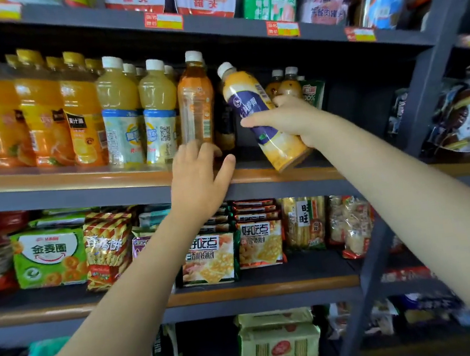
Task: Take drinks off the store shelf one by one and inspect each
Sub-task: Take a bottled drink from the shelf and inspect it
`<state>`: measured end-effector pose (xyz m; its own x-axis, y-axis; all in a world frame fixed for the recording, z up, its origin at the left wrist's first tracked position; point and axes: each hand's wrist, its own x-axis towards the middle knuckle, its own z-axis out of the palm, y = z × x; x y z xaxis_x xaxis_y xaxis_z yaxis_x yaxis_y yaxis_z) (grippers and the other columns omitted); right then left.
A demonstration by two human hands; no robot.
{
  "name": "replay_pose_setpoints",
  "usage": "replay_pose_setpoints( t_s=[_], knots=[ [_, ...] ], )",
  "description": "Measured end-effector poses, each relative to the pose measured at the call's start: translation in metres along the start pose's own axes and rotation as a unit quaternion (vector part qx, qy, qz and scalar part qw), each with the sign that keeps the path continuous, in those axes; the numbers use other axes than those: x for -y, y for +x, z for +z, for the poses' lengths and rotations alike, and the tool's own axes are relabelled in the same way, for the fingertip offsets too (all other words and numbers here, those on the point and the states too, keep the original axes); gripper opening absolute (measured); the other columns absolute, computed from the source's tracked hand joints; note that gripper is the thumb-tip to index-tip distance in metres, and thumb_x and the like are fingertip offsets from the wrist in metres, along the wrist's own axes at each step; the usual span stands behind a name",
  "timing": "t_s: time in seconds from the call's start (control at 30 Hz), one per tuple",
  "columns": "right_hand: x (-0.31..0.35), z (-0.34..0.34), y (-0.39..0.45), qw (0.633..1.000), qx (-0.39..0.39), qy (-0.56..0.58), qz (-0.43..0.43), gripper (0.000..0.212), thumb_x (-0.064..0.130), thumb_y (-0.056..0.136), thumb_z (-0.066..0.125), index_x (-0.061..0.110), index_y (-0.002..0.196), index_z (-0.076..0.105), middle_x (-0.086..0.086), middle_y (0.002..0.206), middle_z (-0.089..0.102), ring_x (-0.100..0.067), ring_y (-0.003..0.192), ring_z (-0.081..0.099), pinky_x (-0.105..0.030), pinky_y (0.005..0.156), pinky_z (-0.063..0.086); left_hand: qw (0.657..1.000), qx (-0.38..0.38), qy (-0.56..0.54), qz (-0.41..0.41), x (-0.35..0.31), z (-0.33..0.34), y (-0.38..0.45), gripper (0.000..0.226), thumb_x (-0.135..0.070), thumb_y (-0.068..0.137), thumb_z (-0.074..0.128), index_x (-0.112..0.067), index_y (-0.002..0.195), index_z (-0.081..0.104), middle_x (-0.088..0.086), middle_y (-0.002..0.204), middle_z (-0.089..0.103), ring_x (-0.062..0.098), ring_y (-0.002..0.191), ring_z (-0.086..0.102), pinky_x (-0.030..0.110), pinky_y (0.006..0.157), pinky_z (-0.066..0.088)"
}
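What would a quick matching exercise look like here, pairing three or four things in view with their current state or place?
Column one:
1. right hand
2. left hand
3. amber bottle
4. cracker packs

Column two:
A. standing upright on the drinks shelf
B. grips a tilted yellow bottle with a blue label
C. on the shelf below the drinks
D. open, fingers reaching toward the base of a shelved bottle

Pairs: 1-B, 2-D, 3-A, 4-C
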<state>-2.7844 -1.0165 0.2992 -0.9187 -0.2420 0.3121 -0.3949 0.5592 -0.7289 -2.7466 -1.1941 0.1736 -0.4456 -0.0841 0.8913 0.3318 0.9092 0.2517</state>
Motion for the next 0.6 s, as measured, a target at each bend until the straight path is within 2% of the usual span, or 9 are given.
replay_pose_setpoints(
  t_s=[0.07, 0.13, 0.2, 0.27, 0.33, 0.43, 0.5, 0.57, 0.6],
  knots=[
    [-0.002, 0.014, -0.033, 0.998, 0.006, 0.062, 0.0, 0.053, 0.051, 0.072, 0.084, 0.02, 0.11, 0.065, -0.002, 0.096, 0.075, -0.019, 0.082, 0.075, -0.034, 0.072, 0.063, 0.989, 0.025, -0.141, -0.041, -0.022, -0.015, -0.014, 0.045, -0.047, 0.098, 0.048, -0.009, 0.117, 0.061, 0.006, 0.112, 0.059, 0.021, 0.107, 0.05, 0.029, 0.091, 0.038],
    [-0.004, 0.037, -0.07, 0.988, 0.013, 0.152, 0.007, 0.03, 0.048, 0.085, 0.076, 0.024, 0.1, 0.067, 0.004, 0.085, 0.078, -0.013, 0.077, 0.075, -0.027, 0.065, 0.061, 0.943, 0.085, -0.3, -0.118, -0.043, -0.033, -0.035, 0.036, -0.041, 0.1, 0.057, -0.015, 0.125, 0.054, 0.001, 0.113, 0.061, 0.012, 0.103, 0.057, 0.026, 0.087, 0.047],
    [-0.009, 0.061, -0.101, 0.981, 0.0, 0.192, 0.023, 0.038, 0.059, 0.09, 0.065, 0.026, 0.109, 0.066, 0.007, 0.098, 0.076, -0.01, 0.089, 0.073, -0.026, 0.076, 0.058, 0.864, 0.142, -0.437, -0.206, -0.054, -0.047, -0.061, 0.032, -0.036, 0.099, 0.061, -0.021, 0.126, 0.052, 0.002, 0.107, 0.066, 0.01, 0.094, 0.063, 0.034, 0.084, 0.053],
    [-0.019, 0.088, -0.125, 0.975, -0.016, 0.22, 0.04, 0.056, 0.07, 0.092, 0.049, 0.026, 0.125, 0.062, 0.007, 0.116, 0.071, -0.008, 0.102, 0.069, -0.027, 0.087, 0.054, 0.814, 0.156, -0.497, -0.258, -0.055, -0.055, -0.09, 0.034, -0.033, 0.098, 0.061, -0.024, 0.13, 0.052, -0.002, 0.098, 0.069, 0.009, 0.087, 0.066, 0.035, 0.078, 0.053],
    [-0.029, 0.117, -0.147, 0.962, -0.043, 0.265, 0.044, 0.06, 0.072, 0.095, 0.036, 0.029, 0.13, 0.061, 0.007, 0.127, 0.067, -0.01, 0.113, 0.065, -0.033, 0.099, 0.052, 0.795, 0.143, -0.525, -0.268, -0.054, -0.06, -0.118, 0.037, -0.029, 0.097, 0.066, -0.024, 0.131, 0.055, -0.01, 0.101, 0.073, 0.008, 0.093, 0.069, 0.026, 0.08, 0.055],
    [-0.039, 0.157, -0.177, 0.943, -0.093, 0.318, 0.039, 0.039, 0.065, 0.101, 0.03, 0.043, 0.12, 0.056, 0.007, 0.145, 0.056, -0.012, 0.132, 0.054, -0.042, 0.115, 0.041, 0.768, 0.142, -0.544, -0.308, -0.053, -0.071, -0.152, 0.031, -0.023, 0.096, 0.067, -0.031, 0.125, 0.06, -0.016, 0.111, 0.074, 0.002, 0.104, 0.068, 0.018, 0.085, 0.053],
    [-0.051, 0.179, -0.189, 0.937, -0.083, 0.334, 0.051, 0.058, 0.081, 0.088, 0.036, 0.044, 0.126, 0.059, 0.007, 0.15, 0.051, -0.014, 0.139, 0.048, -0.045, 0.119, 0.036, 0.744, 0.144, -0.555, -0.342, -0.048, -0.082, -0.167, 0.024, -0.018, 0.096, 0.063, -0.034, 0.114, 0.063, -0.022, 0.101, 0.074, -0.005, 0.097, 0.068, 0.015, 0.083, 0.052],
    [-0.068, 0.195, -0.198, 0.919, -0.039, 0.383, 0.079, 0.095, 0.097, 0.066, 0.047, 0.036, 0.139, 0.057, 0.003, 0.151, 0.052, -0.018, 0.141, 0.047, -0.049, 0.119, 0.035, 0.702, 0.159, -0.58, -0.381, -0.039, -0.091, -0.181, 0.026, -0.029, 0.089, 0.064, -0.025, 0.115, 0.069, -0.009, 0.105, 0.076, 0.007, 0.097, 0.071, 0.023, 0.084, 0.056],
    [-0.072, 0.2, -0.205, 0.908, -0.011, 0.409, 0.093, 0.1, 0.096, 0.064, 0.052, 0.031, 0.14, 0.058, -0.001, 0.148, 0.056, -0.02, 0.139, 0.05, -0.05, 0.118, 0.037, 0.664, 0.173, -0.603, -0.407, -0.034, -0.094, -0.188, 0.035, -0.034, 0.086, 0.063, -0.019, 0.116, 0.07, -0.001, 0.106, 0.076, 0.014, 0.095, 0.072, 0.028, 0.083, 0.057]
  ],
)
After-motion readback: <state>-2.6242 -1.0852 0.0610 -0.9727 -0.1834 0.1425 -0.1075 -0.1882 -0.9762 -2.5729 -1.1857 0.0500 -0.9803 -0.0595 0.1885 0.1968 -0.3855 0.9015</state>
